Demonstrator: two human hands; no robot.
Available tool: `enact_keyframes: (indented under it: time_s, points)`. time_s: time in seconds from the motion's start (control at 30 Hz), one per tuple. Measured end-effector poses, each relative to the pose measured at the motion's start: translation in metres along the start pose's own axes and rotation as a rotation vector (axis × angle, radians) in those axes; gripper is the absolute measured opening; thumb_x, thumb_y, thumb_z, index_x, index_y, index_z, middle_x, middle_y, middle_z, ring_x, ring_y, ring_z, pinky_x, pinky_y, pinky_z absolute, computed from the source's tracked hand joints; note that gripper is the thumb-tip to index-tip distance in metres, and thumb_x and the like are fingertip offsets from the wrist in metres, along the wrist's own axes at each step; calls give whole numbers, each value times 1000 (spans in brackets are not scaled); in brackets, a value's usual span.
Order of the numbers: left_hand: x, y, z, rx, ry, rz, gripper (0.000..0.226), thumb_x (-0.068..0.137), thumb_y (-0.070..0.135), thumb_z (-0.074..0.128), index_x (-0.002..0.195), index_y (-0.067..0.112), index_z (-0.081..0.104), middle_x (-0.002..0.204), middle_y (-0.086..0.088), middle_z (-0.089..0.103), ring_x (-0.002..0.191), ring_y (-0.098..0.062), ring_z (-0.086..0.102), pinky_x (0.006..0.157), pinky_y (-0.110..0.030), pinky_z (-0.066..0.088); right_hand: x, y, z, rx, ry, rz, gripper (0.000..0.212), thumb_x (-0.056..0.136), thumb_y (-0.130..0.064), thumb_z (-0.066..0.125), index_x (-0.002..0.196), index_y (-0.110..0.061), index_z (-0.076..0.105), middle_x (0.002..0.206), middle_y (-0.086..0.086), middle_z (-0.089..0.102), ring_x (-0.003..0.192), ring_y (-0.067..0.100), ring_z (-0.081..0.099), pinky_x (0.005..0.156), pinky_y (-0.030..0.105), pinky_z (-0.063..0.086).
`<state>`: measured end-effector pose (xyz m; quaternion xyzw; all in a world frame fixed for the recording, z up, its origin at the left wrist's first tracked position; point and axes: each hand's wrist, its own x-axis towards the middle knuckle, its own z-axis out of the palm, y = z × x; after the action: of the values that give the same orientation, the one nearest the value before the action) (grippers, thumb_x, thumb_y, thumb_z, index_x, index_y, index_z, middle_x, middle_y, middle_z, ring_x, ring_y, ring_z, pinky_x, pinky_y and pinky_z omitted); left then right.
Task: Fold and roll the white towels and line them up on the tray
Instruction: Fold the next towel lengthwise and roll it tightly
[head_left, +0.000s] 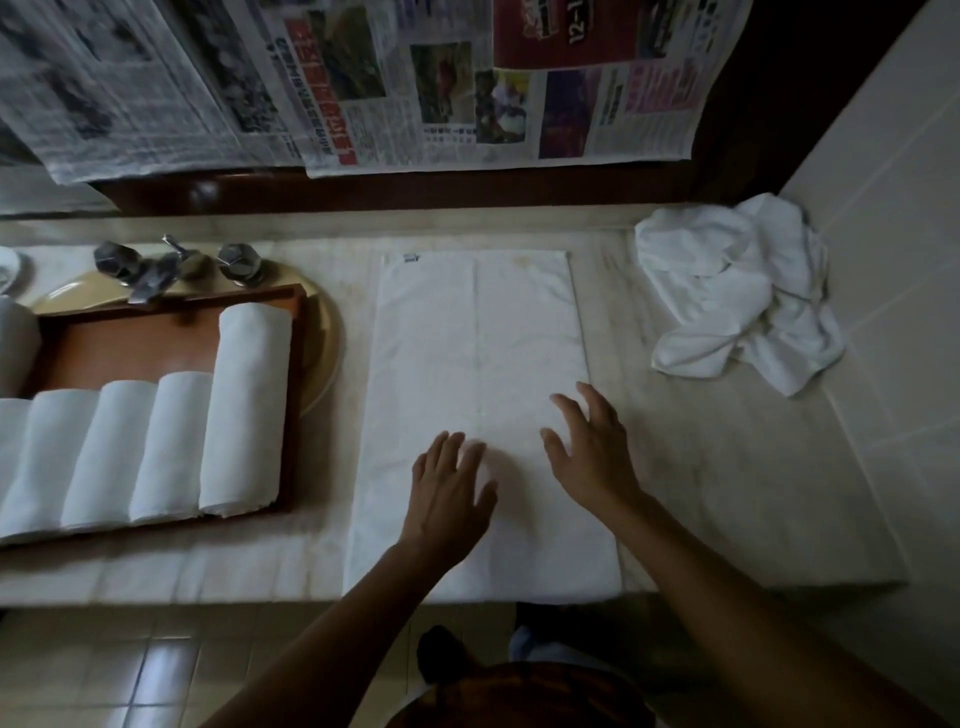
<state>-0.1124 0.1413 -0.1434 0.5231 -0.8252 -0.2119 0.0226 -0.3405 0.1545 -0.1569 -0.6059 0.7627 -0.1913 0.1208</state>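
Note:
A white towel (478, 353) lies flat on the marble counter, folded into a long rectangle with a centre seam running away from me. My left hand (449, 493) rests palm down on its near half, fingers spread. My right hand (589, 447) hovers or presses just right of the seam, fingers apart, holding nothing. To the left, a brown wooden tray (130, 343) holds several rolled white towels (249, 410) side by side. A crumpled heap of unfolded white towels (737, 291) sits at the counter's far right.
Chrome taps (171, 265) and a beige basin rim (322, 332) lie behind the tray. Newspaper sheets (363, 83) hang over the wall above. A tiled wall (893, 208) bounds the right side. The counter's front edge (208, 577) drops to a tiled floor.

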Motion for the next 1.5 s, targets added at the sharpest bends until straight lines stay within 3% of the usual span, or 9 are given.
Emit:
enact_keyframes:
  time_s: [0.2,0.4,0.53,0.8,1.0,1.17,1.3,1.4,1.5]
  points:
    - [61,74,6,-61,62,5,53,101,45,55,147,19,49,154,-9,44,146,-29,34,117,-49,36,124,30,-21,-43,-28,-10,50,101,-33,59,146,-13,50,151,17,40,133,39,44,106,50,44]
    - [98,118,17,-111,38,-74,56,101,45,56,150,20,44,160,-6,37,149,-28,29,122,-46,30,239,47,-20,-121,-104,-1,50,105,-34,51,150,-13,44,151,16,41,135,38,42,108,48,41]
    - [115,133,28,-113,10,-87,65,100,45,55,156,20,33,164,-7,28,151,-30,24,123,-47,30,296,53,-15,-125,-126,44,42,106,-30,48,144,-12,50,141,18,47,126,38,47,104,46,43]
    - [135,147,40,-8,-9,-142,55,97,49,53,143,19,43,150,-5,37,138,-29,35,112,-49,38,342,56,-14,-135,-126,95,29,101,-27,62,121,-6,65,131,18,52,118,36,55,98,42,50]
    - [139,152,42,-32,-18,-121,51,100,53,49,140,21,47,147,-3,42,136,-27,37,112,-49,37,356,61,-37,66,-206,197,41,106,-27,48,136,0,47,133,22,59,121,38,58,83,30,41]
    - [141,160,40,-76,29,-110,43,94,49,58,124,18,56,126,-2,52,114,-25,47,99,-45,45,359,57,-58,238,-165,205,27,103,-26,47,123,-12,60,122,11,62,106,26,59,74,26,43]
    - [141,156,20,-311,39,-173,10,101,26,55,104,17,57,106,2,60,96,-15,51,89,-35,49,354,47,-65,536,-213,205,15,99,-25,59,106,-18,69,109,8,70,103,25,67,91,45,59]
    - [135,148,-8,-621,76,-294,9,101,26,57,98,18,59,94,4,66,82,-11,61,71,-24,50,349,31,-70,728,-302,187,13,94,-9,63,97,-21,70,99,6,73,96,20,72,88,41,59]
    - [125,130,-34,-747,95,-312,10,101,31,61,99,21,64,105,9,61,91,-4,60,70,-9,41,347,11,-68,675,-289,84,21,91,-6,67,99,-25,72,104,2,76,102,16,72,88,31,59]
